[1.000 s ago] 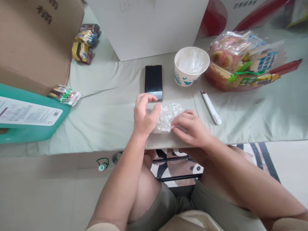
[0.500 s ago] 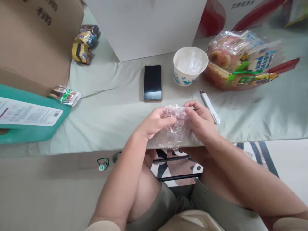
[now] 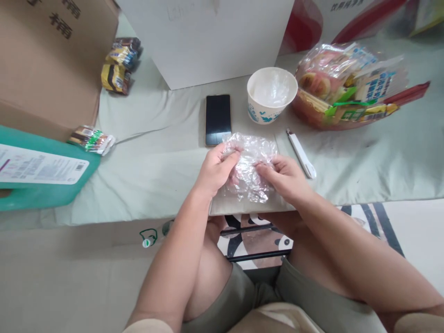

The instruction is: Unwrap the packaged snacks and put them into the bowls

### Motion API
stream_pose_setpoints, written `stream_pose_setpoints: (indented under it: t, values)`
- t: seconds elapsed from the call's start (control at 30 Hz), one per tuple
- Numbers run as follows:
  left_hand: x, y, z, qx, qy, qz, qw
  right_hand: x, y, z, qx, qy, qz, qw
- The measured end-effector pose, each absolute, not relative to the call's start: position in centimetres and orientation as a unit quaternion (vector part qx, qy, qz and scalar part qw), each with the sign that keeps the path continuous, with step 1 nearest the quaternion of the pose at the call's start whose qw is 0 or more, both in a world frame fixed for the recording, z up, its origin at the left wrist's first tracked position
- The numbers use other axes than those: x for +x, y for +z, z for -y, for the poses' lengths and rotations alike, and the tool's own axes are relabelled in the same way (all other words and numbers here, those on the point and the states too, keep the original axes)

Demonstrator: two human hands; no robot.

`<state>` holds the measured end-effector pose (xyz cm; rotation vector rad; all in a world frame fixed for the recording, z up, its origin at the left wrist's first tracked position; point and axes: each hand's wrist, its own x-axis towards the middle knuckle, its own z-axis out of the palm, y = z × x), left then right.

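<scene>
A crumpled sheet of clear plastic film is stretched between my two hands, above the table's near edge. My left hand pinches its left side between thumb and fingers. On the other side my right hand grips it, with the thumb lying on top of the film. Some fingertips show blurred through the plastic. Just beyond the film lies a black phone. A white paper cup with a blue leaf print stands behind, clear plastic inside it. Right of my right hand rests a white utility knife.
A basket of packaged snacks stands at the right. Behind are a white box and a red-and-white carton. At left are a cardboard box, a green jug and small wrapped snacks. Pale cloth covers the table.
The plastic film has been raised away from the table's edge and spread wider. My hands have turned and shifted their grip, and the film now overlaps the phone's lower corner.
</scene>
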<state>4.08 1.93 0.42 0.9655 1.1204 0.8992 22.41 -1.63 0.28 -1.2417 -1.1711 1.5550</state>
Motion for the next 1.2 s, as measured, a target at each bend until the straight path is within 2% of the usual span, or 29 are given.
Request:
stream_pose_setpoints:
  t: [0.17, 0.3, 0.47, 0.67, 0.8, 0.9, 0.97, 1.13, 1.2]
  values:
    - [3.9, 1.3, -1.8, 0.394, 0.405, -0.454, 0.690, 22.1, 0.5, 1.3, -0.462, 0.635, 0.348, 0.511]
    - [4.0, 1.9, -1.9, 0.370, 0.441, -0.421, 0.701, 22.0, 0.9, 0.9, -0.437, 0.656, 0.307, 0.534]
    - [3.8, 1.7, -2.3, 0.384, 0.456, -0.411, 0.689, 22.4, 0.4, 0.7, -0.457, 0.622, 0.337, 0.539]
    - [3.8, 0.9, -2.2, 0.454, 0.431, -0.454, 0.634, 22.5, -0.4, 1.1, -0.556, 0.489, 0.432, 0.516]
    - [3.8, 1.1, -1.8, 0.489, 0.427, -0.436, 0.623, 22.2, -0.6, 1.0, -0.510, 0.549, 0.395, 0.532]
    - [3.8, 0.9, -2.0, 0.502, 0.438, -0.414, 0.620, 22.1, -0.7, 1.0, -0.481, 0.621, 0.368, 0.498]
    - [3.9, 0.4, -2.2, 0.518, 0.455, -0.430, 0.582, 22.0, -0.6, 1.1, -0.493, 0.618, 0.384, 0.476]
    - [4.2, -0.5, -2.7, 0.570, 0.511, -0.539, 0.352, 22.1, -0.1, 1.2, -0.585, 0.471, 0.445, 0.489]
    - [4.4, -0.3, -2.5, 0.567, 0.498, -0.534, 0.380, 22.1, 0.0, 1.2, -0.588, 0.449, 0.448, 0.502]
